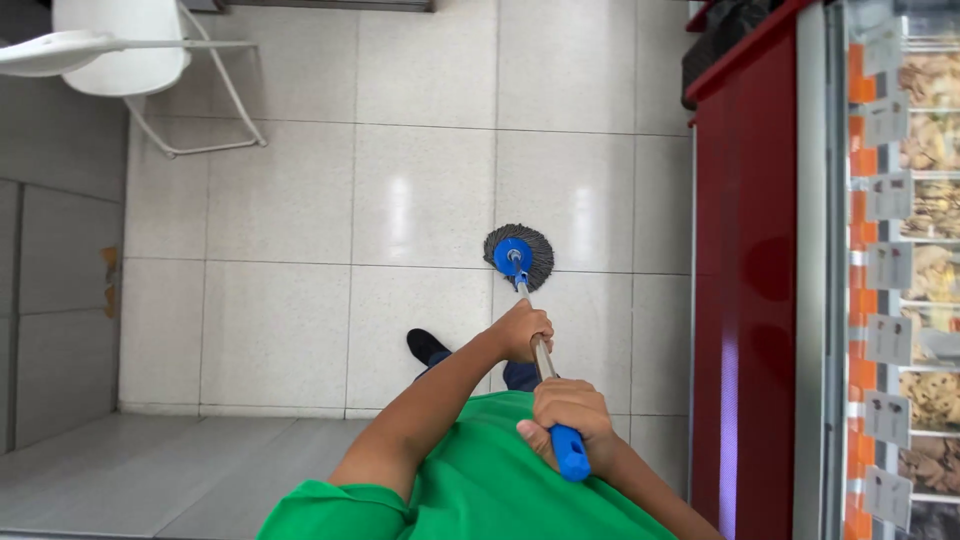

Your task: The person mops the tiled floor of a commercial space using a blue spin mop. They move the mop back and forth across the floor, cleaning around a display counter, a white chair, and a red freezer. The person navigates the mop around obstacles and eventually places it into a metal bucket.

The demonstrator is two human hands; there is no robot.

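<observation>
While the mop (520,256) rests on tiled floor (290,200), left hand (523,332) wrapped around its shaft, right hand (567,412) clenched on grip.

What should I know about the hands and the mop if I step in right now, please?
Left hand: closed around the metal mop handle, lower down.
Right hand: closed on the blue grip at the top end.
Mop head: grey strands, blue hub, flat on the pale tiled floor, near the red counter.
White chair stands at the far left.
Which tiles are mopped and which remain cannot be told.
</observation>
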